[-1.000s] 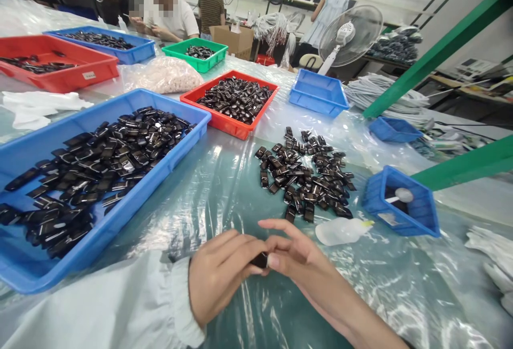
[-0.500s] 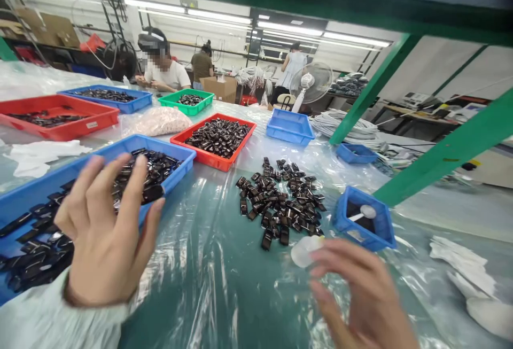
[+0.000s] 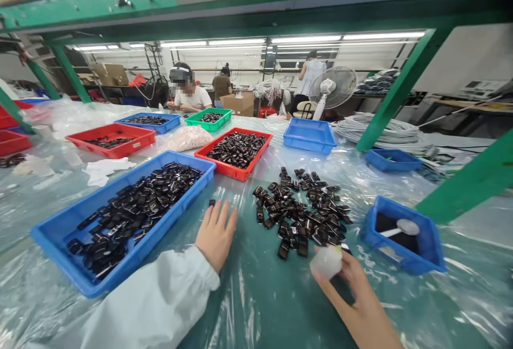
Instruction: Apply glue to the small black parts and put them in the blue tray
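My left hand (image 3: 216, 235) rests palm down on the plastic-covered table, right of the long blue tray (image 3: 44, 238). Its fingers are stretched out, and one small black plastic part (image 3: 212, 202) lies at the fingertips. A translucent white rounded piece (image 3: 325, 263) is pinched in my right hand (image 3: 355, 290); its exact kind is unclear. Something dark shows by the right fingertips, partly hidden. Just beyond that hand lies a loose pile of black plastic parts (image 3: 306, 210). Many similar black parts (image 3: 150, 199) fill the blue tray.
A small blue bin (image 3: 425, 261) with a white spoon (image 3: 406, 227) and dark contents stands at right. Farther back are a red tray (image 3: 229, 170), a blue tray (image 3: 310, 146) and a green tray (image 3: 200, 122). Green frame posts (image 3: 401, 92) rise at right. A person (image 3: 192, 95) sits across.
My left hand has come from above the blue tray down to the table on its right. My right hand keeps the white piece near the pile. The view has shifted and levelled.
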`<control>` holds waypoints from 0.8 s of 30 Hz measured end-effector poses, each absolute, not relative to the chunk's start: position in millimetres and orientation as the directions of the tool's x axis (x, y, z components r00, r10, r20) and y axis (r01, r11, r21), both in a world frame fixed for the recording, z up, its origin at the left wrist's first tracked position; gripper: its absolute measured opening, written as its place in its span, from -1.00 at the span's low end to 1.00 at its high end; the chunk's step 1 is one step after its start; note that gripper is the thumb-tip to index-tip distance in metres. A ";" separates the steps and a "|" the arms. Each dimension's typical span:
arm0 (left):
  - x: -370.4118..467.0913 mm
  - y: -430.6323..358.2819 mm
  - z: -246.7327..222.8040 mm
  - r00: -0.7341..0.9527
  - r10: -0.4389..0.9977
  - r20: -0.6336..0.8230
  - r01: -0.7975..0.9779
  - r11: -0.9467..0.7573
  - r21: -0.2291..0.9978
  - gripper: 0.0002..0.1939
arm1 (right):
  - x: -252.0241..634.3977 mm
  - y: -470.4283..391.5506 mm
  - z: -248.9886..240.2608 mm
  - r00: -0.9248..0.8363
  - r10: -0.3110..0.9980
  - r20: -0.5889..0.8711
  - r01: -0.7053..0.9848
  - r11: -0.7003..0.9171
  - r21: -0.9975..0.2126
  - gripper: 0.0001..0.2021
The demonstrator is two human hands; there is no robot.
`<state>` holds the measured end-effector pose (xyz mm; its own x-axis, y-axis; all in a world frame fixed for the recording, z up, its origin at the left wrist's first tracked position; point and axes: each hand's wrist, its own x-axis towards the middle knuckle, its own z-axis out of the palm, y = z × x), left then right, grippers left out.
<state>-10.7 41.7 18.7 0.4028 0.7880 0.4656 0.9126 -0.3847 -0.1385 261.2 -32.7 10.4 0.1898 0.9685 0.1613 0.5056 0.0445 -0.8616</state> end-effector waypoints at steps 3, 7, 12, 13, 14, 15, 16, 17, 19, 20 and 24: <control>-33.2 58.7 15.8 0.312 0.850 0.425 0.950 -0.283 -0.132 -0.67 | 264.2 -30.9 5.9 0.176 0.973 0.147 0.516 0.036 -0.856 -0.58; -34.1 60.3 12.0 0.374 0.854 0.361 0.927 -0.351 -0.129 -0.86 | 267.3 -27.2 1.7 0.141 0.977 0.158 0.530 0.060 -0.846 -0.63; -36.3 49.7 39.6 0.376 0.807 0.456 0.925 -0.357 -0.131 -0.78 | 268.6 -25.2 -1.3 0.115 0.976 0.186 0.565 0.090 -0.821 -0.63; -44.3 50.9 48.9 0.333 0.797 0.503 0.941 -0.313 -0.127 -0.71 | 268.2 -25.3 -1.2 0.114 0.974 0.196 0.569 0.098 -0.817 -0.63; -53.6 53.3 57.6 0.282 0.783 0.554 0.958 -0.262 -0.117 -0.64 | 267.5 -25.7 -0.7 0.113 0.973 0.202 0.573 0.103 -0.813 -0.63; -62.8 56.2 64.4 0.232 0.768 0.597 0.971 -0.213 -0.105 -0.58 | 266.6 -26.2 0.2 0.112 0.972 0.206 0.577 0.105 -0.810 -0.62; -70.3 58.9 68.3 0.196 0.752 0.630 0.980 -0.177 -0.093 -0.55 | 265.6 -26.8 1.3 0.111 0.972 0.205 0.579 0.105 -0.809 -0.62; -74.9 60.8 68.5 0.179 0.742 0.646 0.983 -0.163 -0.085 -0.54 | 264.6 -27.5 2.5 0.111 0.973 0.202 0.580 0.102 -0.808 -0.62; -72.5 60.6 57.9 0.222 0.741 0.634 0.973 -0.212 -0.093 -0.54 | 262.8 -29.0 4.9 0.106 0.975 0.193 0.581 0.097 -0.808 -0.62; -65.5 58.6 48.4 0.279 0.743 0.608 0.956 -0.273 -0.105 -0.56 | 262.0 -29.8 6.0 0.102 0.977 0.190 0.582 0.096 -0.807 -0.61; -19.9 51.5 11.2 0.560 0.671 0.486 0.807 -0.573 -0.140 -0.55 | 259.1 -33.4 7.7 0.092 0.979 0.184 0.584 0.097 -0.806 -0.63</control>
<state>-19.9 51.5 11.2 0.5605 0.6709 0.4856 0.8074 -0.5730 -0.1404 259.1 -33.4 7.7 0.0915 0.9786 0.1843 0.5844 0.0971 -0.8056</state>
